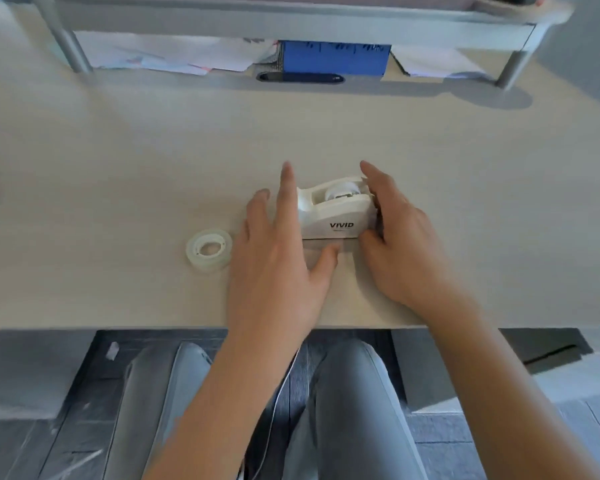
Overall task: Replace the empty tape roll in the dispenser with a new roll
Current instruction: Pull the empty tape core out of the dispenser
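Observation:
A white tape dispenser (pixel 336 213) marked VIVID stands on the beige desk (pixel 118 168), with a white core (pixel 340 194) seated in its cradle. My right hand (pixel 399 237) wraps around the dispenser's right end, thumb at its front base and fingers behind it. My left hand (pixel 281 258) hovers at the dispenser's left end with fingers spread, the index finger along its left side, holding nothing. A clear tape roll (pixel 209 249) lies flat on the desk, a short way left of my left hand.
A grey raised shelf (pixel 291 22) on round legs spans the back of the desk. Under it lie loose papers (pixel 174 57) and a blue box (pixel 333 58). The desk's front edge runs just below my wrists, with my knees beneath.

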Motion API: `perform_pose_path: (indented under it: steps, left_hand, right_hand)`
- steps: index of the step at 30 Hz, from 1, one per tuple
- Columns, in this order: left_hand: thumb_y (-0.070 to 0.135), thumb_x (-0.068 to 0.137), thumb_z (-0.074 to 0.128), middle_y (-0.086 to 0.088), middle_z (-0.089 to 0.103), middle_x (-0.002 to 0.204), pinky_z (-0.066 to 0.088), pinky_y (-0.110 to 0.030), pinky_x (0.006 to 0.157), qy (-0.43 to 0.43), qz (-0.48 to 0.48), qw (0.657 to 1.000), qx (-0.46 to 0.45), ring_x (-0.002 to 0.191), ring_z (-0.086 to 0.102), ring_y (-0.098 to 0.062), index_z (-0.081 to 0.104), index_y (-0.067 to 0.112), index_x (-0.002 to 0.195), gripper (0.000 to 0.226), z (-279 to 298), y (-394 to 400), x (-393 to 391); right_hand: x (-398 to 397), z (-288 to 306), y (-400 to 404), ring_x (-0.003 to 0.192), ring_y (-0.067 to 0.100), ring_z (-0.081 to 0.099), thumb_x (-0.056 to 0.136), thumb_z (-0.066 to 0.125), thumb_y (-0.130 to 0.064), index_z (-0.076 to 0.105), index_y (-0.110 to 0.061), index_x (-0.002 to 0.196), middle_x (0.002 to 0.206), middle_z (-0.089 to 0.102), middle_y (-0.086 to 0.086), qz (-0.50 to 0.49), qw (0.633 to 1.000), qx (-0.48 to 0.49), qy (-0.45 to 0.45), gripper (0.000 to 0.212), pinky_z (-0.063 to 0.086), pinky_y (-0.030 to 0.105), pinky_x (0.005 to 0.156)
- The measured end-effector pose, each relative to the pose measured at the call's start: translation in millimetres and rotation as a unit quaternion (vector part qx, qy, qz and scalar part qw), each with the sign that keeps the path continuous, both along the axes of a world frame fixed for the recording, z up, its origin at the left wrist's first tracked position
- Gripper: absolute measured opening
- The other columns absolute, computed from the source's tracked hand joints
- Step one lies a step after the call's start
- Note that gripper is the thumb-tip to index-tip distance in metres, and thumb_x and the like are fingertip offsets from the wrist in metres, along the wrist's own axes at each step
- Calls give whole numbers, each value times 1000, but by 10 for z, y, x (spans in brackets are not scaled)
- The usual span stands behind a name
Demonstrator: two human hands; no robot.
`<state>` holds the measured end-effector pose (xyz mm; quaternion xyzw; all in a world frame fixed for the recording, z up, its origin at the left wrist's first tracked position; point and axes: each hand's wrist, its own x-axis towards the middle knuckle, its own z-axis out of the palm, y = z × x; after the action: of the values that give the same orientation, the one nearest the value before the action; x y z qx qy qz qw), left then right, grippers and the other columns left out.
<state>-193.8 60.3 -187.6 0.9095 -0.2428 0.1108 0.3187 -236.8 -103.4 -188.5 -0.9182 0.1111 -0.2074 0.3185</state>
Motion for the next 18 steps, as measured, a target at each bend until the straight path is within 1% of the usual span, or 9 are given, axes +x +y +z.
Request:
perform_pose_path:
  steps: [3,5,8,10,12,14,16,18]
  left_hand:
    - [50,91,61,-15,41,156,47,-48,102,-32,24,996,82,131,50,-37,19,32,161,83,-20,11,-246]
    - [53,94,53,-15,39,159,44,-46,101,-50,28,992,114,128,51,-36,26,34,159,73,-22,3,-331]
    - [55,94,49,-15,39,160,43,-45,101,-56,36,990,123,129,51,-36,29,35,158,70,-48,-8,-318]
    - [56,94,47,-15,39,161,42,-45,100,-57,38,990,127,130,50,-35,28,35,159,71,-55,-9,-310]
    - [58,95,44,-15,39,161,41,-45,99,-54,36,990,129,130,49,-35,26,35,160,71,-54,-11,-304]
    - [58,96,43,-15,39,160,40,-44,98,-46,33,990,131,128,50,-35,26,35,160,70,-44,-6,-294]
    - [57,96,44,-15,41,159,40,-43,97,-39,32,990,131,125,51,-34,29,35,159,69,-45,-4,-284]
    - [58,96,45,-16,42,158,41,-44,97,-37,32,990,135,125,52,-35,31,34,159,69,-57,-12,-278]
  right_hand:
    - [-53,66,57,126,24,60,91,51,-1,34,-23,158,151,55,3,-7,999,33,3,72,43,27,95]
    - [-103,100,94,130,17,55,92,54,-6,38,-23,155,152,52,-1,-8,999,47,-6,67,45,31,105]
    - [-124,130,91,132,7,54,96,58,-12,53,-22,145,143,58,-7,-14,994,56,-91,51,46,31,110]
    - [-94,164,70,127,7,57,95,63,-11,64,-21,134,133,63,-8,-8,990,45,-135,40,48,31,107]
    - [-16,222,31,119,10,61,95,69,-14,71,-22,126,123,65,-5,5,990,17,-141,33,50,29,101]
    - [79,321,-30,108,13,62,94,73,-22,76,-25,120,113,65,-3,27,994,-10,-109,26,48,21,92]
    - [162,441,-102,101,11,61,94,74,-28,79,-28,113,106,64,-3,61,996,-32,-50,20,42,14,85]
    - [212,539,-163,97,10,62,92,75,-32,81,-31,108,103,64,-6,97,994,-50,2,17,41,13,81]
